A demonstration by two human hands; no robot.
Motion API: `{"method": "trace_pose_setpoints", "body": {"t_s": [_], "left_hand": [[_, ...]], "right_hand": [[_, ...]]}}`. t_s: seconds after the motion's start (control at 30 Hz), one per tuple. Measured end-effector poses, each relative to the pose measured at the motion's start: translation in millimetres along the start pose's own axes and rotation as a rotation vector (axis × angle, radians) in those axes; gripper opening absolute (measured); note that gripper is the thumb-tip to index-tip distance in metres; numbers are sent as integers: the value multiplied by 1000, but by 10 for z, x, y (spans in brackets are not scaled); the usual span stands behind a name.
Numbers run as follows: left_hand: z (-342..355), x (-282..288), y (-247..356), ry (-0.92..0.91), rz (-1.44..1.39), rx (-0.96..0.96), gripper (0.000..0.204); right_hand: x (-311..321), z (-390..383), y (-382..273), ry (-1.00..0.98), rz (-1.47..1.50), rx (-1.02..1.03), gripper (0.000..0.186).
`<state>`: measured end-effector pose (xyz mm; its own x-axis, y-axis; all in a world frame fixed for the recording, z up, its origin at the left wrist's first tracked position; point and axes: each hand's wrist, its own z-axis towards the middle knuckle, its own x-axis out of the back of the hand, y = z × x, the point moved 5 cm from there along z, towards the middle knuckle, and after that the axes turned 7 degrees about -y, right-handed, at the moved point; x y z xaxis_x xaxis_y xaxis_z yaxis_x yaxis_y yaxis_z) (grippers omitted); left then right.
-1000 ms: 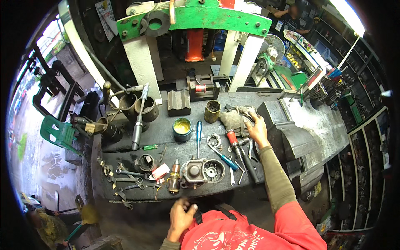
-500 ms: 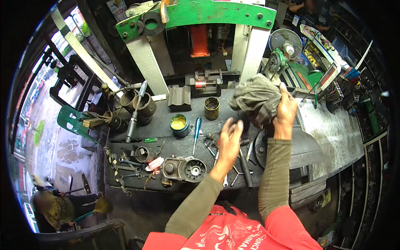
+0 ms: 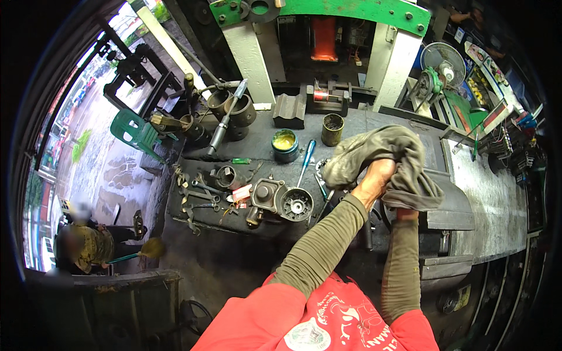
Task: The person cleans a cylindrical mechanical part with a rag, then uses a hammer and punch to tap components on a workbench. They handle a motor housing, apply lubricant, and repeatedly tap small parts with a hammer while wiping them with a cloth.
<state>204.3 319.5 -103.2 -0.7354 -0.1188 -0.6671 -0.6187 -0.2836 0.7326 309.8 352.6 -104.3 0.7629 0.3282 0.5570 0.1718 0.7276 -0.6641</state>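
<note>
- Grey-green rag (image 3: 414,178) is held up over the right part of the bench (image 3: 366,121); it is bunched around both hands.
- Left hand (image 3: 377,174) is pushed into the folds from the front; back of hand is seen, fingers are covered, so whether its grip is closed cannot be told.
- Right hand (image 3: 406,214) is mostly hidden under the rag, only the wrist edge is shown; state of its grip cannot be told.
- Tools partly covered by the left forearm and rag are seen below.
- Metal housing (image 3: 264,195) with a round open end is set near the front edge, left of the forearms.
- Blue-handled screwdriver (image 3: 310,150) is laid behind it, handle pointed away.
- Blue jar (image 3: 285,154) with yellow contents is placed just left of the screwdriver; brownish can (image 3: 332,132) is placed beyond, near the rag.
- Wrenches (image 3: 200,195) are scattered at left, beside a metal cup (image 3: 227,177).
- Grooved metal block (image 3: 290,110) is set at the back.
</note>
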Motion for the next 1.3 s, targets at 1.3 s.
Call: {"method": "trace_pose_setpoints", "body": {"t_s": [1.3], "left_hand": [[-3731,599,2441,507,1033,-213,21]], "right_hand": [[656,35,-2064,121,1090,-318,37]]}}
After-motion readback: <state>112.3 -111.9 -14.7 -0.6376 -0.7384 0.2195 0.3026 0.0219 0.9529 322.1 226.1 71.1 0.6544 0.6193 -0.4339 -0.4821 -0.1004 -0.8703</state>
